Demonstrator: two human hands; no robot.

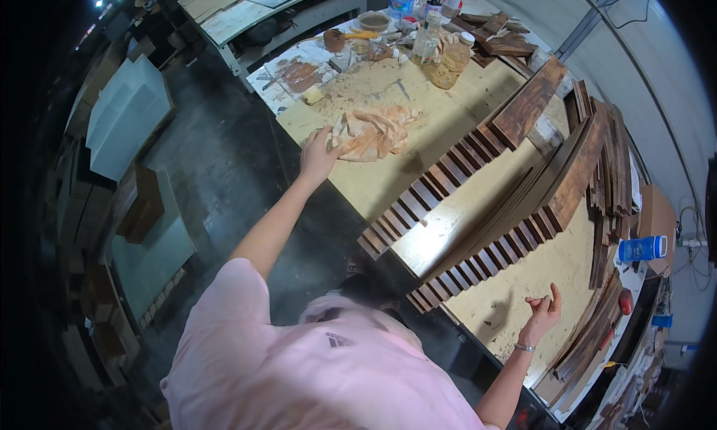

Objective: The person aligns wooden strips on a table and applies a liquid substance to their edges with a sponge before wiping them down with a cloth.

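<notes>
At the left edge of the worktable, my left hand (pixel 317 157) is closed on the near left edge of a crumpled, brown-stained rag (pixel 371 134); its fingertips are partly hidden by the cloth. My right hand (pixel 543 319) hovers over the table's right part, its fingers apart and some bent, with nothing in it. Between my hands lie two long rows of dark brown wooden strips, a far row (pixel 441 178) and a near row (pixel 499 260), their ends fanned out like steps. The near row lies closest to my right hand.
Bottles and a jar of yellowish liquid (pixel 452 63) stand at the table's back, near a bowl (pixel 373 21) and loose wood pieces (pixel 504 38). More dark strips (pixel 609 161) are stacked on the right, beside a blue canister (pixel 642 248). Boxes (pixel 138 204) stand on the left.
</notes>
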